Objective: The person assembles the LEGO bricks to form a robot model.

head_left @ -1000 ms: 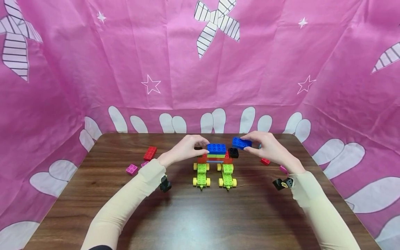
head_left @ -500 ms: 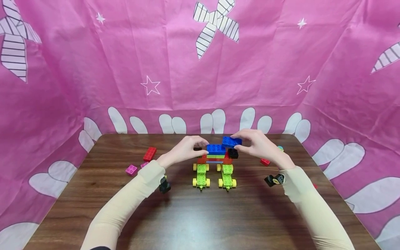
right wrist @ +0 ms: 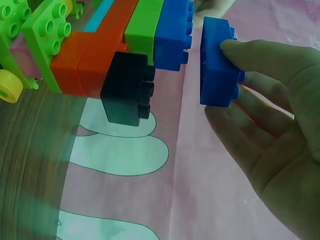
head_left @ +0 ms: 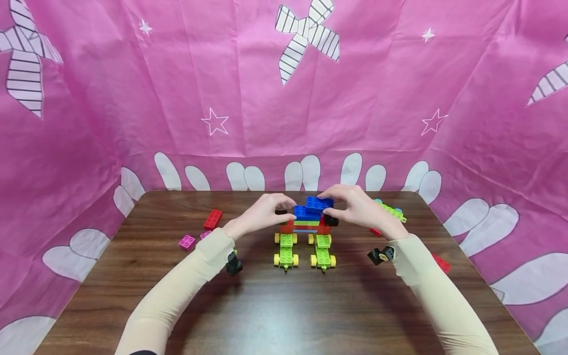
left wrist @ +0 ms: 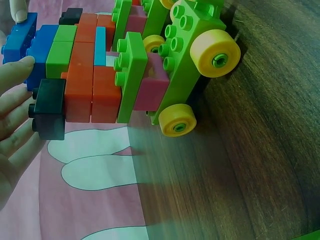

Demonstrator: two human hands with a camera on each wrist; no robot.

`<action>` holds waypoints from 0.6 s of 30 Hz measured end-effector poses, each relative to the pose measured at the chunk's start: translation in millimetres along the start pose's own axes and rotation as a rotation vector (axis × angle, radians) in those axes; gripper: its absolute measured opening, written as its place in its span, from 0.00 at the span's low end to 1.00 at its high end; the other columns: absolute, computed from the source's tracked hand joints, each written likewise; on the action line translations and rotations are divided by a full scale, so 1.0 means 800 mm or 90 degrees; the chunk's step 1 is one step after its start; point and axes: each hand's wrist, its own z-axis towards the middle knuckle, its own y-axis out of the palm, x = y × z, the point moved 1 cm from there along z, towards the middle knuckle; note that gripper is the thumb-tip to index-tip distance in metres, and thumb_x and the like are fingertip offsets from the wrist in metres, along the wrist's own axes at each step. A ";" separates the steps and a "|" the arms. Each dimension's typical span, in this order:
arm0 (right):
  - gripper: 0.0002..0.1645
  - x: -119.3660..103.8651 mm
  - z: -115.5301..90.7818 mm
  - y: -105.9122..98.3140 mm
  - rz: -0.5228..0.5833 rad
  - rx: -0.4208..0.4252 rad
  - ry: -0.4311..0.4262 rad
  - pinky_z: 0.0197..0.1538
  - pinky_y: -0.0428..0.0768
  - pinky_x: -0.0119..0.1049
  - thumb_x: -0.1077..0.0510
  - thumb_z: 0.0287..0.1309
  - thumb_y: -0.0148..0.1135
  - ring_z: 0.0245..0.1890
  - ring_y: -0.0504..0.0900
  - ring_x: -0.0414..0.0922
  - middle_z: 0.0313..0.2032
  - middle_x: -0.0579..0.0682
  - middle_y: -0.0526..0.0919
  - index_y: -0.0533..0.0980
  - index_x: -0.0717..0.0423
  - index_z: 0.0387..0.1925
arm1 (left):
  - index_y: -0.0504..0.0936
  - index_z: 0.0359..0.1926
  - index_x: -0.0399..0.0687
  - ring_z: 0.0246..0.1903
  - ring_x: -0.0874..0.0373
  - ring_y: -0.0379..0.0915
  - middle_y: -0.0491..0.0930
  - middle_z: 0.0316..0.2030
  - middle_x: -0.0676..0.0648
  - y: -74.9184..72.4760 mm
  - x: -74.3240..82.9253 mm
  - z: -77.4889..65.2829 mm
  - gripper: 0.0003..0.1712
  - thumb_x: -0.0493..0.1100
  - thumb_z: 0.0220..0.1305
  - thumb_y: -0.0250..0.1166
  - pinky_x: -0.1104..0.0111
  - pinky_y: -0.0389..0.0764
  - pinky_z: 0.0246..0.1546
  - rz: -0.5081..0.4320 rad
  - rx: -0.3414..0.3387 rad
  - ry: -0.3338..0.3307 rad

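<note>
A brick build stands mid-table on two lime-green wheeled bases [head_left: 286, 252] with yellow wheels. Above them come red bricks [left wrist: 80, 95], a green layer [left wrist: 61, 52] and a blue brick [head_left: 301, 214] on top. Black bricks [right wrist: 122, 92] stick out at both sides. My left hand [head_left: 266, 212] pinches the left end of that top brick, thumb in front and other fingers partly hidden behind. In my right hand [head_left: 355, 204], a second blue brick [right wrist: 215, 70] is held between thumb and fingers. It hangs just above the first, with a gap visible in the right wrist view.
On the left of the wooden table [head_left: 284, 310] lie a red brick [head_left: 213, 219] and pink bricks [head_left: 187, 241]. To the right, a green piece [head_left: 391, 212] and a red brick [head_left: 441, 263] lie partly behind the right arm. A pink patterned cloth [head_left: 248, 123] surrounds the table.
My right hand has moved left with its blue brick, from beside the build to over the top blue brick. The left hand has kept its place at the build.
</note>
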 end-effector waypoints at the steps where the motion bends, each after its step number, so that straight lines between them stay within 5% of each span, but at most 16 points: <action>1: 0.20 0.000 0.001 0.001 0.000 0.000 -0.001 0.45 0.82 0.40 0.54 0.52 0.68 0.44 0.81 0.42 0.44 0.47 0.84 0.79 0.52 0.48 | 0.81 0.47 0.50 0.40 0.64 0.79 0.83 0.40 0.53 0.000 0.000 0.000 0.18 0.51 0.57 0.67 0.71 0.80 0.45 0.001 -0.002 -0.003; 18: 0.20 -0.001 0.010 0.011 0.034 -0.029 0.000 0.45 0.81 0.39 0.54 0.54 0.66 0.44 0.80 0.39 0.46 0.46 0.83 0.78 0.50 0.50 | 0.80 0.50 0.49 0.42 0.62 0.79 0.82 0.45 0.51 -0.013 0.003 -0.003 0.20 0.51 0.57 0.67 0.68 0.81 0.45 -0.010 -0.007 -0.028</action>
